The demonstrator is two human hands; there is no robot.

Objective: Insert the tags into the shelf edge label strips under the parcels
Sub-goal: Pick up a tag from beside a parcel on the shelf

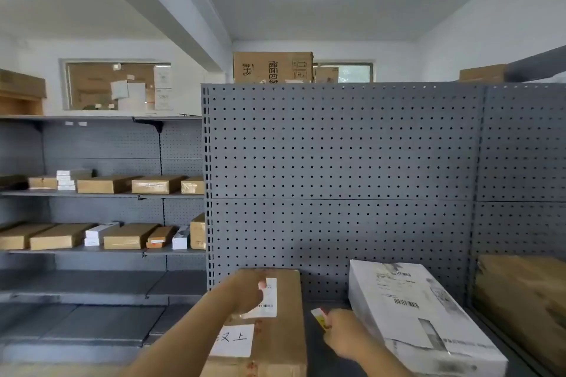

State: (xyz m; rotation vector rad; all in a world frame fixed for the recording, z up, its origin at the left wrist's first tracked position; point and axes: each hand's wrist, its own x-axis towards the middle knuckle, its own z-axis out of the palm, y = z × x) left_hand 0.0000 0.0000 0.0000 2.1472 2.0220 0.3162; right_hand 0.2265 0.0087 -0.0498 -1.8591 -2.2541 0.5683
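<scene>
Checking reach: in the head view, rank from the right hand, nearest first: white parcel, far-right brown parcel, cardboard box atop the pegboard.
1. white parcel, beside right hand
2. far-right brown parcel, right edge
3. cardboard box, high at back

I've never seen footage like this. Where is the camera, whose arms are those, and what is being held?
There is no machine here: this single picture comes from a wide-angle camera worn on a person's head, looking forward at a storage shelf. The two bare arms reaching in from below are that person's. The left hand rests on a brown cardboard parcel, by its white barcode label; whether it grips anything I cannot tell. The right hand pinches a small white and yellow tag. Beside it lies a white parcel, and behind both parcels stands a grey pegboard panel. The label strip the tag goes into I cannot make out.
</scene>
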